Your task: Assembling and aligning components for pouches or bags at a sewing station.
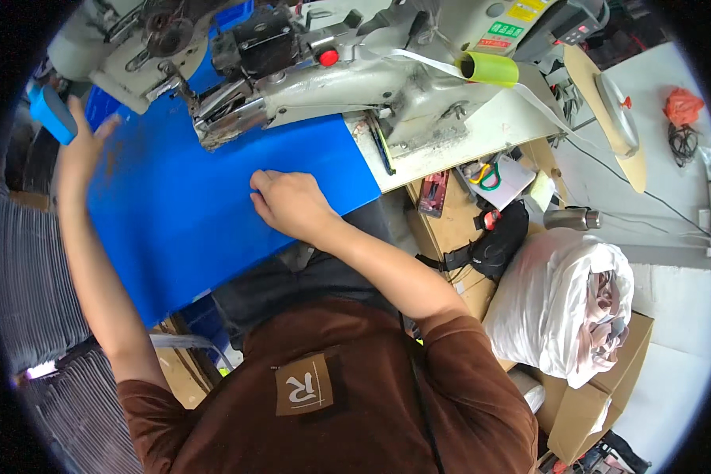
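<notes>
My left hand is raised over the far left end of a flat blue work surface, with thumb and fingers apart. Against the outer side of its fingers shows a blue block-like thing; I see no grip around it. My right hand rests on the blue surface with its fingers curled in, and nothing sticks out of them. Just beyond that hand stands an industrial sewing machine, its metal head reaching out over the blue surface. The undersides of both hands are hidden.
Stacked dark layered pieces line the left side. On the right, a low shelf holds scissors and a black bag. A stuffed white sack sits in a cardboard box. White tape runs from a reel through a yellow-green tube.
</notes>
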Demonstrator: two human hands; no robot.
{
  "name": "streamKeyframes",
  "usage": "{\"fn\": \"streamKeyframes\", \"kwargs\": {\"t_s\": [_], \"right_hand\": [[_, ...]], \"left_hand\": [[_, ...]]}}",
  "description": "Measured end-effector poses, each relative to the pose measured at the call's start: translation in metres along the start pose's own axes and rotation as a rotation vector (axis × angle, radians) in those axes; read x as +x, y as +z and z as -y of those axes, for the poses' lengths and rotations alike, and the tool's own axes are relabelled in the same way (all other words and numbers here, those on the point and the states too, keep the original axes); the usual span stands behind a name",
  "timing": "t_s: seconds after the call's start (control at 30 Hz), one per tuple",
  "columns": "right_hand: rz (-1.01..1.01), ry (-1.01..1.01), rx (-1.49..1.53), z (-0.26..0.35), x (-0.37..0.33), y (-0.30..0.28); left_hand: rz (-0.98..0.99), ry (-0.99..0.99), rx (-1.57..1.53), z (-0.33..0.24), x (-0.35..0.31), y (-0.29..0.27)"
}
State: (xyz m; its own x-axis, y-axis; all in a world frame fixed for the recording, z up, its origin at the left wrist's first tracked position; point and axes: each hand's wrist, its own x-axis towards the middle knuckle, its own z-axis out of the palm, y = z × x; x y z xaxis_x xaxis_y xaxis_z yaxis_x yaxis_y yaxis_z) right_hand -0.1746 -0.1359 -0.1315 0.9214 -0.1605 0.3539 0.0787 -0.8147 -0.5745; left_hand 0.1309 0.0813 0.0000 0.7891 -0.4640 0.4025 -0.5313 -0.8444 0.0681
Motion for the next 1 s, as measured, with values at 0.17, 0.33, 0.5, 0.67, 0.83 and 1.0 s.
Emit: {"fn": "streamKeyframes", "kwargs": {"t_s": [0.17, 0.33, 0.5, 0.67, 0.83, 1.0], "right_hand": [[-0.09, -0.037, 0.188, 0.0, -0.009, -0.006], [-0.123, 0.161, -0.077, -0.012, -0.088, -0.094], [-0.587, 0.747, -0.878, -0.075, -0.242, -0.278], [-0.449, 1.451, -1.302, -0.102, -0.424, -0.423], [0.006, 1.433, -0.924, -0.177, -0.543, -0.455], [0.3, 1.247, -1.212, -0.16, -0.515, -0.477]], "left_hand": [[0.55, 0.015, -0.005, -0.091, -0.122, 0.095], [0.315, 0.047, 0.119, -0.092, -0.147, 0.129], [0.29, 0.046, 0.11, -0.091, -0.145, 0.126], [0.325, 0.031, 0.165, -0.096, -0.147, 0.119], [0.344, 0.015, 0.11, -0.1, -0.151, 0.119], [0.315, 0.03, 0.106, -0.102, -0.149, 0.116]]}}
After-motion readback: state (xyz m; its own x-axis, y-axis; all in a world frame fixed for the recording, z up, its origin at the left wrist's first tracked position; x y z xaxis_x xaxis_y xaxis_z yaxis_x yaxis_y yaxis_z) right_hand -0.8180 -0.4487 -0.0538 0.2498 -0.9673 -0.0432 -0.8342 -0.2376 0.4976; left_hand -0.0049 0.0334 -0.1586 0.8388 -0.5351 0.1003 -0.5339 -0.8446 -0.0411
